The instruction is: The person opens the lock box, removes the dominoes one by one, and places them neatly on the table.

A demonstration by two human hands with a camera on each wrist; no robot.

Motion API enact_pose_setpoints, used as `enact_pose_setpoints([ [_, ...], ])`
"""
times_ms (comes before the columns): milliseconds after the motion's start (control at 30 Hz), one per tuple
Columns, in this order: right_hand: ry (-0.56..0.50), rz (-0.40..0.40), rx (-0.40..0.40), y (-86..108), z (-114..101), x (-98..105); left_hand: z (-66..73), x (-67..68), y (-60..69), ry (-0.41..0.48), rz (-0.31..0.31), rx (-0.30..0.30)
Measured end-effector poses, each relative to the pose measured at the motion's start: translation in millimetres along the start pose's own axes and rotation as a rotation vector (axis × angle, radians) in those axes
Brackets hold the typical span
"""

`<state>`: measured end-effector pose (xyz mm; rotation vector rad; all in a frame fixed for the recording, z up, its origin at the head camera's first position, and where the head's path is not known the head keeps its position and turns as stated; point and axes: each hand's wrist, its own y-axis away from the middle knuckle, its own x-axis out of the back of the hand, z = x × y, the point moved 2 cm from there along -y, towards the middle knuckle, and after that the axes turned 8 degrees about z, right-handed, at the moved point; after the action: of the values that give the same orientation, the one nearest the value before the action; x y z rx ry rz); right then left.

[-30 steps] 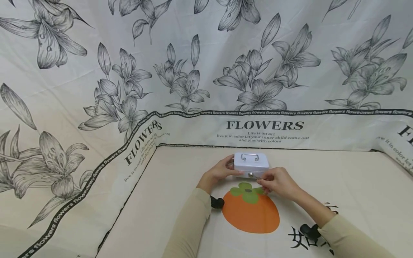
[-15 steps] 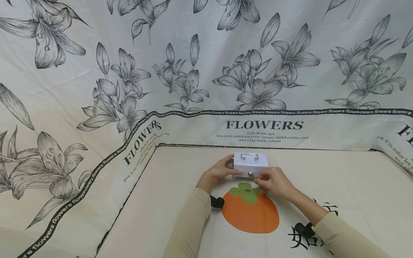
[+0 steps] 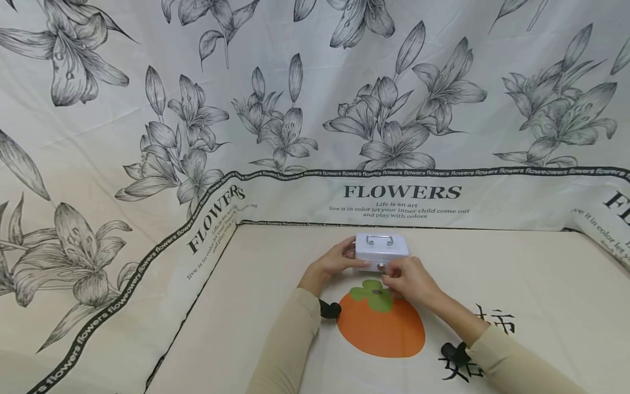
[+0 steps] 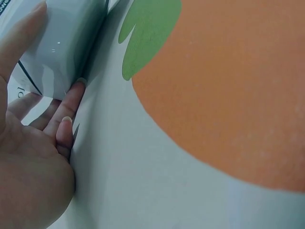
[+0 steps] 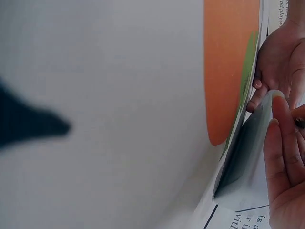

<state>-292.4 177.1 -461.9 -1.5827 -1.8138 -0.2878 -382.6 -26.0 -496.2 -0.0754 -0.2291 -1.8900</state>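
A small white metal box [image 3: 381, 247] with a silver lid handle and a round lock [image 3: 381, 267] on its front stands on the table cloth. My left hand [image 3: 331, 265] grips its left end, thumb across the front; the left wrist view shows the hand [image 4: 35, 167] with fingers against the box [image 4: 62, 47]. At the lock, my right hand [image 3: 412, 280] pinches a small thing, apparently a key, mostly hidden by the fingers. The right wrist view shows the right hand [image 5: 286, 176] before the box [image 5: 245, 167], a small dark metal part [image 5: 299, 122] by its fingers.
An orange persimmon print [image 3: 381, 328] with green leaves lies just in front of the box, with black characters [image 3: 494, 320] to its right on the pale cloth [image 3: 266, 262]. Behind the table hangs a flower-printed curtain [image 3: 295, 205].
My right hand has moved left along the front of the box to its lock, where the fingertips now partly cover it. My left hand keeps its grip on the box.
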Motion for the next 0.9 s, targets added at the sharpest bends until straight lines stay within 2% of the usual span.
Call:
enact_pose_setpoints([
  [400,0.027,-0.041,0.070,-2.5,-6.0,1.0,0.4,0.6,0.9,-0.023,-0.011,0.014],
  [633,0.016,-0.080,0.065,-3.5,-6.2,2.2,0.5,0.7,-0.4,-0.016,-0.029,0.007],
  [900,0.068,-0.082,0.086,-4.6,-8.3,4.1,3.9,0.5,2.8,-0.022,-0.040,-0.006],
])
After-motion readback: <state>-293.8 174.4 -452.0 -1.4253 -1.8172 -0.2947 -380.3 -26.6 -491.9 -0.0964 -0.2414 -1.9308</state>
